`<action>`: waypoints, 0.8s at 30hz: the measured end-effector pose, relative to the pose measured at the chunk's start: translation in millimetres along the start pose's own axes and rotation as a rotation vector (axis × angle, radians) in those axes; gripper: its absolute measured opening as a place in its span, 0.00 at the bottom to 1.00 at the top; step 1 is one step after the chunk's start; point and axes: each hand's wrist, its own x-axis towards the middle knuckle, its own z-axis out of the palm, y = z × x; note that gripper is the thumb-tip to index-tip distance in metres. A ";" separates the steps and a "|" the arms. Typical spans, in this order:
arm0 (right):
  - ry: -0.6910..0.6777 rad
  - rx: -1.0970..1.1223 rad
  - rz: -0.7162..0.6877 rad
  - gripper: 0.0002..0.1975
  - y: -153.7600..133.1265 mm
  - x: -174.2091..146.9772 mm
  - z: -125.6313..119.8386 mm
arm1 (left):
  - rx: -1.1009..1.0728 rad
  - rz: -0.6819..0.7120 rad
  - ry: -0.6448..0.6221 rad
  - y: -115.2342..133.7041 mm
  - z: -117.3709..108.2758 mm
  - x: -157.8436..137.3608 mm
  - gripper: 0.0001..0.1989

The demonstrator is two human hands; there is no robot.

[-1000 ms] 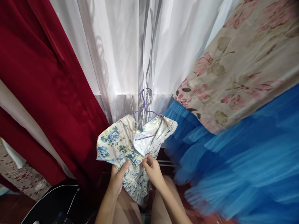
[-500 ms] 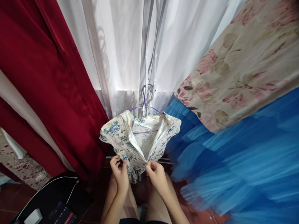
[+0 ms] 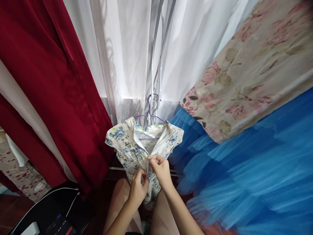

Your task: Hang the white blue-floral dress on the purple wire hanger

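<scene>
A cream garment with blue and yellow flowers (image 3: 127, 153) and short cap sleeves hangs from a thin purple hanger (image 3: 149, 112). Its neck opening forms a V with pale inner edges. At the bottom of that V, my right hand (image 3: 160, 168) pinches what looks like a small zipper pull, largely hidden by the fingertips. Just below and to the left, my left hand (image 3: 140, 186) is closed, thumb against fingers, on the garment's fabric beside the closure line. The garment's lower part falls in gathered folds between my knees and is partly hidden by my hands.
White curtains (image 3: 127, 65) hang behind the hanger, with grey straps (image 3: 153, 58). Red cloth (image 3: 80, 130) hangs left; floral beige fabric (image 3: 244, 88) and blue tulle (image 3: 232, 169) fill the right. A black seat (image 3: 80, 205) at lower left holds a phone (image 3: 61, 227), cable and white charger (image 3: 30, 229).
My right hand has moved up along the opening, and the V is shorter. My left hand has shifted from the garment's left side edge to the middle, below the right hand.
</scene>
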 end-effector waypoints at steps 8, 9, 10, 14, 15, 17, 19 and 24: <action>-0.042 0.178 0.009 0.09 -52.5 44.1 16.9 | 0.109 -0.015 0.045 -1.0 -9.9 -13.5 0.06; -0.042 0.190 0.001 0.08 -58.7 46.5 18.5 | 0.114 -0.009 0.045 -1.4 -9.6 -13.5 0.06; -0.041 0.200 -0.010 0.08 -65.4 48.8 19.9 | 0.122 -0.001 0.044 -1.6 -9.0 -12.8 0.06; -0.027 0.226 -0.063 0.07 -92.1 59.9 23.3 | 0.163 0.019 0.029 -1.3 -3.6 -8.0 0.06; -0.021 0.231 -0.077 0.07 -97.8 63.0 23.4 | 0.176 0.023 0.015 -1.9 -1.4 -7.8 0.06; -0.010 0.239 -0.106 0.06 -106.9 69.0 22.9 | 0.194 0.032 -0.022 -5.0 3.8 -10.0 0.05; 0.000 0.246 -0.135 0.07 -112.4 73.1 21.9 | 0.197 0.033 -0.043 -10.1 8.7 -13.1 0.05; -0.013 0.225 -0.200 0.10 -111.6 69.2 21.8 | 0.085 0.100 -0.118 -1.8 -2.4 12.4 0.06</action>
